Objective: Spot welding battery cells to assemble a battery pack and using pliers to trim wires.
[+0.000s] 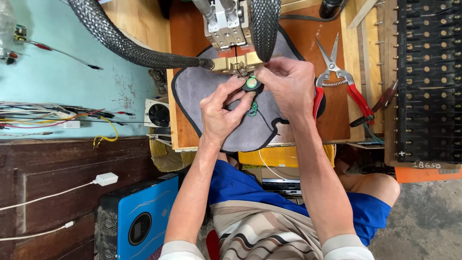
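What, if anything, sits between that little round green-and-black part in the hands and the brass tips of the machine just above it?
Nothing visible. Both hands, left and right, pinch the round part right under the brass head. The red-handled snips lie off to the side on the wooden board.

The single head-worn camera looks steeply down from above the seated person, close to the wooden bench [337, 120]. Bench lies toward 12 o'clock, the person's lap toward 6 o'clock.
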